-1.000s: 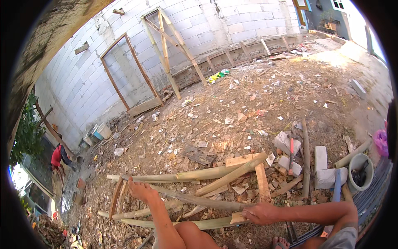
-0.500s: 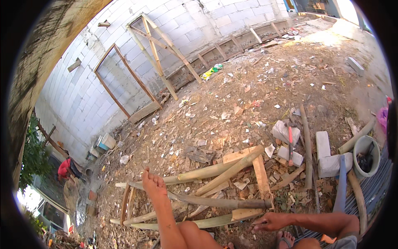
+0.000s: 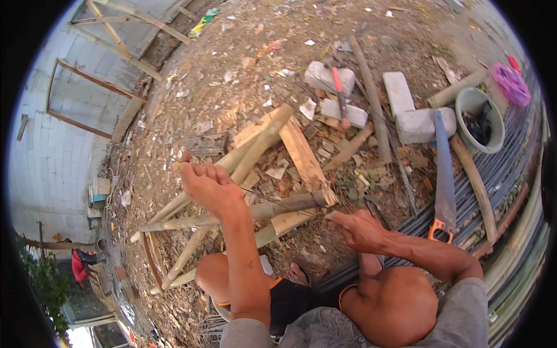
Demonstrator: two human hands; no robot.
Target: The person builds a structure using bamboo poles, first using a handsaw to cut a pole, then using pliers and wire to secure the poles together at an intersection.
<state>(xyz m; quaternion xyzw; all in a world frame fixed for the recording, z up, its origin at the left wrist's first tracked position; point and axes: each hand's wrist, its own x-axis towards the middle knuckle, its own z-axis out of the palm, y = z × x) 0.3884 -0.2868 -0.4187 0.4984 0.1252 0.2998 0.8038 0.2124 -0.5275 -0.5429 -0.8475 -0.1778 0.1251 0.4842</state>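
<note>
Over the frame of round wooden poles [image 3: 264, 209], my left hand [image 3: 212, 188] is raised with its fingers pinched closed. A thin dark wire [image 3: 275, 201] stretches from near this hand toward the end of a pole, where it is hard to follow. Close to that pole end, my right hand [image 3: 360, 231] is also pinched, apparently on the same wire. Sawn wooden pieces [image 3: 301, 153] join the poles at this corner. The frame lies on the ground in front of my bent knees.
To the right are a hammer [image 3: 339, 95] on a pale block, more blocks [image 3: 426, 124], a handsaw [image 3: 444, 174], a bucket [image 3: 495, 139] and a bundle of dark rods [image 3: 516, 151]. Pliers [image 3: 376, 210] lie beyond my right hand. A person in red [image 3: 79, 267] bends at far left.
My view has swung down and right, so the frame and my knees show more fully. My right hand has come up from below the frame's corner beside the pole end; the left stays raised.
</note>
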